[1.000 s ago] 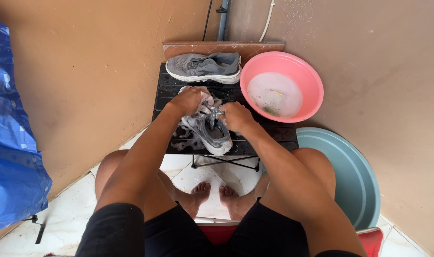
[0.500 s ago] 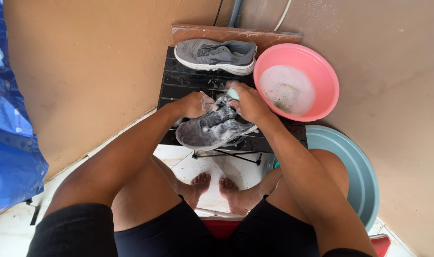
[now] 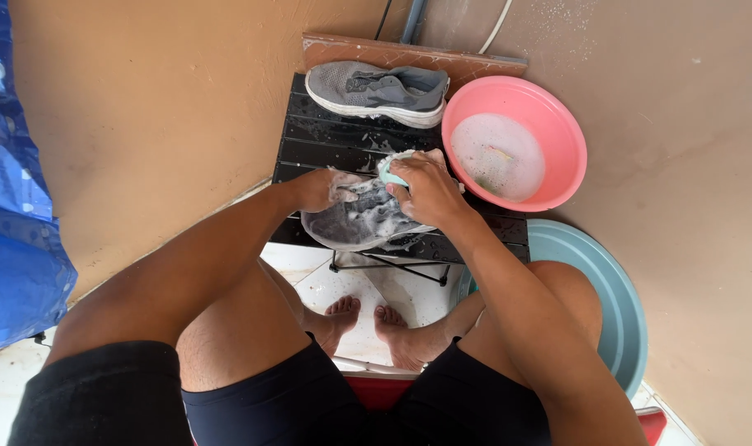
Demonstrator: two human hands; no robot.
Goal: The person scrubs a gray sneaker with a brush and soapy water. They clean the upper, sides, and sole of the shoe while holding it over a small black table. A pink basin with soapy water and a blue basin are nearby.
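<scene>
left hand (image 3: 325, 188) clamped on soapy grey shoe (image 3: 355, 223) | right hand (image 3: 425, 188) squeezed green sponge (image 3: 391, 172) on it | pink bowl (image 3: 558, 124) just beyond right hand held soapy water (image 3: 500, 155)

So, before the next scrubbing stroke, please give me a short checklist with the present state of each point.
1. Left hand steadies the soapy grey shoe: ok.
2. Right hand grips the teal scrubber against the shoe: ok.
3. Shoe rests fully on the black slatted table: not ok, its edge overhangs the front.
4. Pink basin with soapy water is beside the right hand: ok.
5. Second grey shoe lies apart at the table's back: ok.
6. Table legs stable: cannot tell.
</scene>
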